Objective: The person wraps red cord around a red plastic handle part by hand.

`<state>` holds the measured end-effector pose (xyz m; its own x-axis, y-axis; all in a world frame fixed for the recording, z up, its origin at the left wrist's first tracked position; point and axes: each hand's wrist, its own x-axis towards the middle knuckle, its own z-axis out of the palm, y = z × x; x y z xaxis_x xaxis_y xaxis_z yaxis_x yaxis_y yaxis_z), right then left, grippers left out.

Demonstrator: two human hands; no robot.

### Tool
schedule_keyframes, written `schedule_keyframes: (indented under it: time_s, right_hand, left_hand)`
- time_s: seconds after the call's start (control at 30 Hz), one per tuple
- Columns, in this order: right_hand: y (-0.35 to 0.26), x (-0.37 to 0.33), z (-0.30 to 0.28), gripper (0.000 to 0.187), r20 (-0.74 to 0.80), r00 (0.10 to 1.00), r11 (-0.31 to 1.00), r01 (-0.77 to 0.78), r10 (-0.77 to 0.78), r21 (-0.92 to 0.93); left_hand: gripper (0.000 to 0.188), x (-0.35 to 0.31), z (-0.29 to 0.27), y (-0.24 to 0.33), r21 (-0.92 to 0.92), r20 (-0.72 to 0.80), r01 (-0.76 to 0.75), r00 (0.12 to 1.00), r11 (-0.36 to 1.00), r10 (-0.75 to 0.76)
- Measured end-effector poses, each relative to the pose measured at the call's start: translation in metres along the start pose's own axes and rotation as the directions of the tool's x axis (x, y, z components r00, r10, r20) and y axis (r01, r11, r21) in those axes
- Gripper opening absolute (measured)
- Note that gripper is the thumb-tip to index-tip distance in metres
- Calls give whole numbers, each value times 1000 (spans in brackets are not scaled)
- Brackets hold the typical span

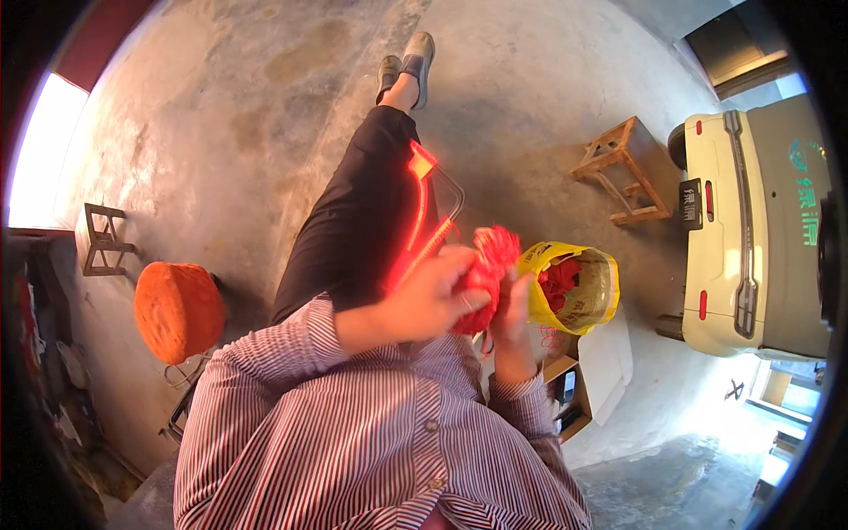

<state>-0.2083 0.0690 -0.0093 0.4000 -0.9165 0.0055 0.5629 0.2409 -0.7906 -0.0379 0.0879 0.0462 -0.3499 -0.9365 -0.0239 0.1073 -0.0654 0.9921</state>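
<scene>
In front of my belly, both hands are on a bunched red bundle (478,309), frilly at its top; whether it is cloth or yarn I cannot tell. My left hand (431,299) closes over its left side, fingers slightly blurred. My right hand (512,311) grips the bundle from the right, its fingertips partly hidden. Beyond my left hand, a bent metal rod (461,196) rises over my lap, with bright red wrapping (425,243) along part of it and a red piece at its far end. The rod's lower end is hidden by my left hand.
Right of my hands stands a yellow bag (611,296) with red pieces inside. Beside it is an open box (579,415) holding a phone-like object. An orange round stool (179,311) is at left, wooden stools (629,168) stand farther off, and a cream vehicle (720,234) is parked at right.
</scene>
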Motion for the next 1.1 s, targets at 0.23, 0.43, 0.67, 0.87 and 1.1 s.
schedule_keyframes:
  time_s: [0.23,0.43,0.67,0.87,1.1]
  right_hand:
    - [-31,58,-47,36,-233,972,934,-102,20,-343]
    - [-1,96,-36,41,15,1000,373,21,-19,-928]
    - [-39,79,-35,40,53,884,252,190,-464,-949]
    - [-80,33,0,25,-54,962,960,262,-268,-96]
    - [-76,-48,110,47,267,928,938,-307,258,161]
  left_hand:
    - [42,56,-104,10,876,17,-294,811,382,585]
    - [34,91,-91,-28,979,-13,-35,973,200,232]
    - [32,70,-82,-30,838,-81,-181,892,515,445]
    - [26,51,-62,-44,412,-173,42,984,910,32]
    - [26,46,-58,-58,287,-209,43,978,957,19]
